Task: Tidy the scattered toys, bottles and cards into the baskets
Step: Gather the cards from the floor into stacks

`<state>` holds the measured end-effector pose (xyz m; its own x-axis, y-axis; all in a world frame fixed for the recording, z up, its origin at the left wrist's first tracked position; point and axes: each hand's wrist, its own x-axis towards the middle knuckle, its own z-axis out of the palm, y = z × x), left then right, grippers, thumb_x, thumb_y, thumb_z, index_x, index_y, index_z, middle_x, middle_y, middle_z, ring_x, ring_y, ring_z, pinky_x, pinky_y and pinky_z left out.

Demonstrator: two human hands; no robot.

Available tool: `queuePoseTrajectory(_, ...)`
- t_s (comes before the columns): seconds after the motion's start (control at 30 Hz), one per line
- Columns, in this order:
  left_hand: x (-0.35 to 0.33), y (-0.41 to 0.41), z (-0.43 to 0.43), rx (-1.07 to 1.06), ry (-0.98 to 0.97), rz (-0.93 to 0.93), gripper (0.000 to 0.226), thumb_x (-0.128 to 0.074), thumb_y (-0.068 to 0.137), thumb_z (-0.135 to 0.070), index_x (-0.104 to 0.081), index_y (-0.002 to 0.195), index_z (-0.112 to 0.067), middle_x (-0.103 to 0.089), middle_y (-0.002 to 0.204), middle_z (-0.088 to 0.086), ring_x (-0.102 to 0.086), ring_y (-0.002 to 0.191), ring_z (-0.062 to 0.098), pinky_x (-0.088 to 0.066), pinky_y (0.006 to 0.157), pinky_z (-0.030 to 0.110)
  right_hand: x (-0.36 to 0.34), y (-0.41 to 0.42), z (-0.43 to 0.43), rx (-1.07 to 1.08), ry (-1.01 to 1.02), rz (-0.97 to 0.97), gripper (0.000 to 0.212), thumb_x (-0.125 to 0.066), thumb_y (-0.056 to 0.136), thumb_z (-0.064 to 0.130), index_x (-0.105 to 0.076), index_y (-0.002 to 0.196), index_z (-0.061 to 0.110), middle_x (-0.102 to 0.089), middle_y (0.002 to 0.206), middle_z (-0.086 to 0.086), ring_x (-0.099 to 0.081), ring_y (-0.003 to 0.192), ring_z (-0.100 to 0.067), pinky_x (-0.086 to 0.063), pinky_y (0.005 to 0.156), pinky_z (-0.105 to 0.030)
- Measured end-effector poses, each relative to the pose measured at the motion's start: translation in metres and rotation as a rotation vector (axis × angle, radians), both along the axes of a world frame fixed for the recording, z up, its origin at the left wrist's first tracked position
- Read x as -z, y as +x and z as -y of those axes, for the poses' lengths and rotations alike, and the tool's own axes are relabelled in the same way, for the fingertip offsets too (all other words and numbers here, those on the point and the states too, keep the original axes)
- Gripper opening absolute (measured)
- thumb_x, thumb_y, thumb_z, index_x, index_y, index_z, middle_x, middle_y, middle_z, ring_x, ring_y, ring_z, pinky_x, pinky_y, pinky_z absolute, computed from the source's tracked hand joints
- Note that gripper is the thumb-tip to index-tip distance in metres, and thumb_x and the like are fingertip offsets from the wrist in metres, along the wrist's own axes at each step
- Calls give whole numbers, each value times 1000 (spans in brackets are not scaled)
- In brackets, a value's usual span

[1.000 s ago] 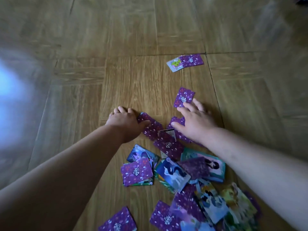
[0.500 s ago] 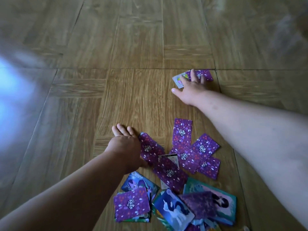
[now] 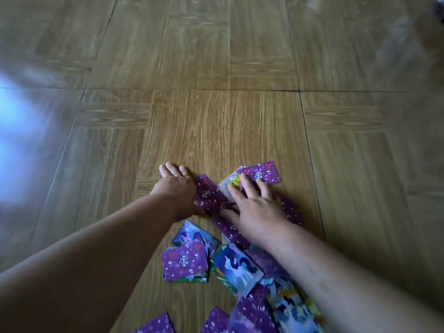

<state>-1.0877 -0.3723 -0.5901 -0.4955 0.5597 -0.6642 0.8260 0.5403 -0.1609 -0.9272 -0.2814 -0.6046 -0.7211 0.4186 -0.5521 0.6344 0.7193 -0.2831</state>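
both hands are down on the wood-pattern floor, right in among the cards. the left hand lies low with its fingers straight and close together, tips on the floor. its inner edge is up against a tilted purple card that fills the gap between the two hands. nothing is gripped there, and the hand is loose and unclenched.

over to the right hand: palm down, fingers fanned apart and straight, pressing rather than pinching. the tips sit on a face-up yellow-figure card and at the near edge of the far purple card, which overlaps the yellow one's far corner. more purple backs peek out from under that palm and wrist.

nearer the person, the heap of cards sprawls across the floor between and under the forearms. a small stack topped by a purple back sits just below the left wrist. the blue pony card lies just beside that stack on its right, and a jumble of purple and picture cards runs off the bottom edge, partly hidden by the right forearm. every card in view is on the floor. a pale blue glare washes the floor's left side.
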Motion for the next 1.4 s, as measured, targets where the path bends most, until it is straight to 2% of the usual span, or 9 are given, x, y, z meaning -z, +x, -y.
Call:
queuePoseTrajectory(0.23, 10, 6, 12, -181, 172, 64, 131, -76, 69, -63, 3, 152, 2, 3, 156, 36, 3, 145, 50, -19, 118, 55, -30, 125, 35, 255, -55, -194, 92, -57, 80, 68, -14, 153, 33, 3, 162, 5, -9, 146, -21, -19, 114, -37)
queuePoseTrajectory(0.43, 32, 45, 41, -24, 463, 162, 68, -52, 93, -28, -22, 154, -31, -12, 162, 7, -10, 147, 37, -27, 115, 54, -16, 240, 101, 205, -61, 83, 126, -63, 57, 81, 13, 149, 41, 34, 154, 6, 19, 144, -23, -8, 118, -42)
queuePoseTrajectory(0.53, 36, 81, 57, 19, 488, 155, 57, -34, 99, -34, -24, 154, -23, -8, 163, 15, -3, 148, 39, -16, 120, 49, 2, 256, 127, 32, 84, 90, 132, -53, 43, 90, -16, 154, 28, 2, 162, -13, -2, 148, -35, -12, 114, -47)
queuePoseTrajectory(0.63, 36, 104, 77, -5, 556, 210, 55, -41, 100, -39, -34, 151, -17, -13, 162, 17, -5, 149, 35, -17, 120, 47, 14, 229, 118, 52, 118, -75, 124, -69, 46, 79, -28, 149, 25, -18, 158, -14, -21, 142, -34, -32, 110, -52)
queuePoseTrajectory(0.7, 32, 112, 87, -13, 564, 278, 64, -46, 96, -51, -36, 150, -18, -15, 162, 15, -6, 151, 30, -15, 121, 42, 8, 193, 109, 70, 117, -158, 114, -73, 53, 73, -33, 147, 23, -21, 157, -15, -29, 137, -36, -36, 107, -51)
queuePoseTrajectory(0.83, 7, 114, 108, -98, 588, 394, 92, -60, 77, -68, -30, 152, -24, -10, 163, 13, -8, 151, 26, -15, 122, 37, -2, 146, 87, 106, 64, -225, 106, -72, 73, 56, -9, 154, 29, 11, 160, -2, 0, 147, -26, -10, 118, -41)
queuePoseTrajectory(0.97, -11, 97, 153, -130, 330, 197, 121, -73, 66, -68, -4, 156, -25, 10, 163, 9, -1, 150, 31, -29, 114, 54, -4, 181, 91, 330, 175, -262, 102, -76, 68, 57, -26, 150, 24, -16, 157, -7, -24, 140, -27, -27, 112, -40)
queuePoseTrajectory(1.17, -6, 103, 213, 88, 72, 85, 145, -62, 59, -82, 28, 149, -13, 5, 144, 11, -19, 133, 34, -33, 113, 39, 8, 198, 122, 510, 147, -73, 94, -68, 75, 61, -23, 149, 21, -25, 141, -3, -36, 130, -23, -39, 104, -34)
queuePoseTrajectory(1.4, 5, 87, 185, -60, 472, 206, 104, -88, 60, -47, -39, 147, -19, -35, 138, 9, -51, 121, 36, -50, 96, 47, -3, 150, 110, 359, 29, -202, 75, -70, 78, 53, -39, 140, 25, -33, 139, -2, -43, 125, -22, -38, 93, -28)
